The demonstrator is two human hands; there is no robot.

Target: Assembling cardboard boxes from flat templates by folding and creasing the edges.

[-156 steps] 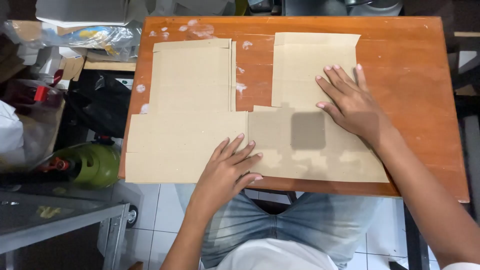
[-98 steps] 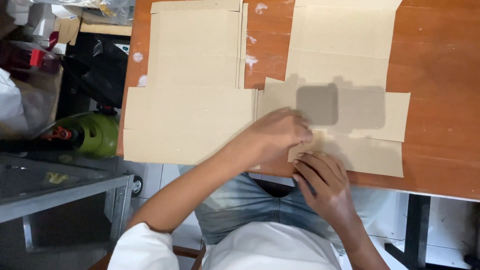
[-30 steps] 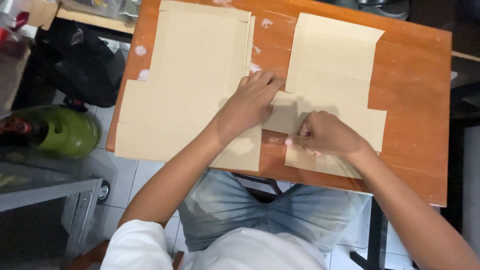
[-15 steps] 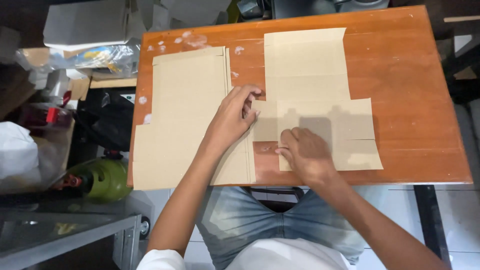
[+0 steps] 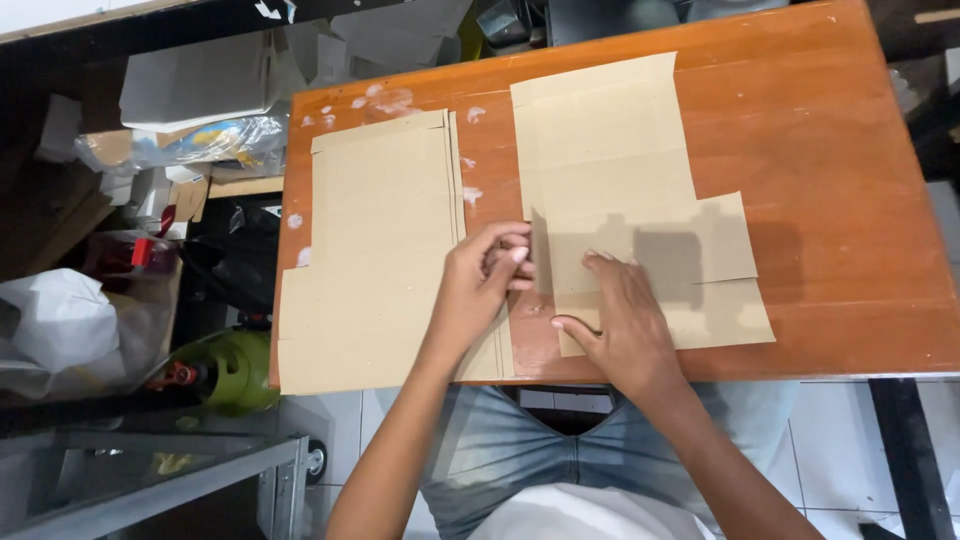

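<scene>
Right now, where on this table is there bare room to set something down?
The widest bare wood on the table is right of the cut cardboard sheet, out to the right edge. A narrower bare strip runs along the front edge below that sheet's flaps. The left is taken up by the cardboard stack; the middle is crowded by the left hand and right hand.

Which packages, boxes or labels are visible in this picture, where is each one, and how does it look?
Flat cardboard blank: on the table's right half, tan, stepped outline; both hands at its left flap.
Stack of cardboard blanks: table's left half, tan, flat.
White carton: beyond the table's far-left corner, boxy, plain.
Clear plastic packet: below that carton, crinkled, with blue and yellow inside.
No signs or screens show.
</scene>
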